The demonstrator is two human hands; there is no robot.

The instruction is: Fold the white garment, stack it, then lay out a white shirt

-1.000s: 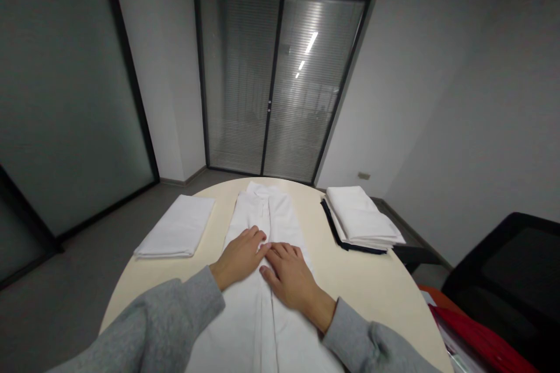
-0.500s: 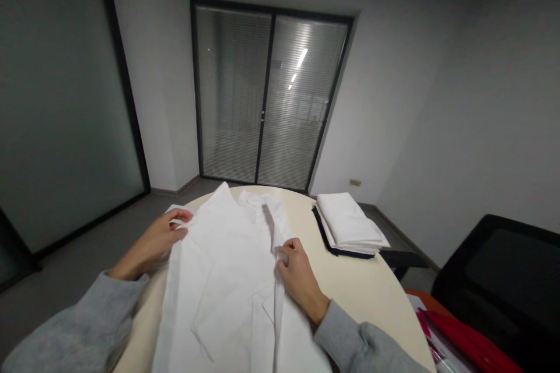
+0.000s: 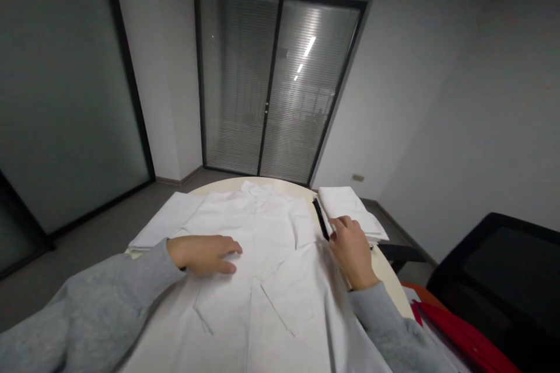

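A white shirt (image 3: 266, 256) lies spread open across the round cream table (image 3: 382, 265), collar at the far end. My left hand (image 3: 203, 252) rests flat on the shirt's left half, fingers stretched toward the middle. My right hand (image 3: 352, 247) is at the shirt's right edge, fingers curled on the cloth next to a stack of folded white cloth (image 3: 350, 213).
A folded white cloth (image 3: 164, 224) lies at the table's left, partly under the shirt. The right stack has a dark piece (image 3: 321, 220) under it. A black chair (image 3: 494, 280) and red items (image 3: 455, 326) stand at the right. A blinded glass door (image 3: 275, 84) is behind.
The shirt, folded narrow a second ago, has been opened out to both sides. My left hand came back onto its left half; my right hand moved out to the right edge.
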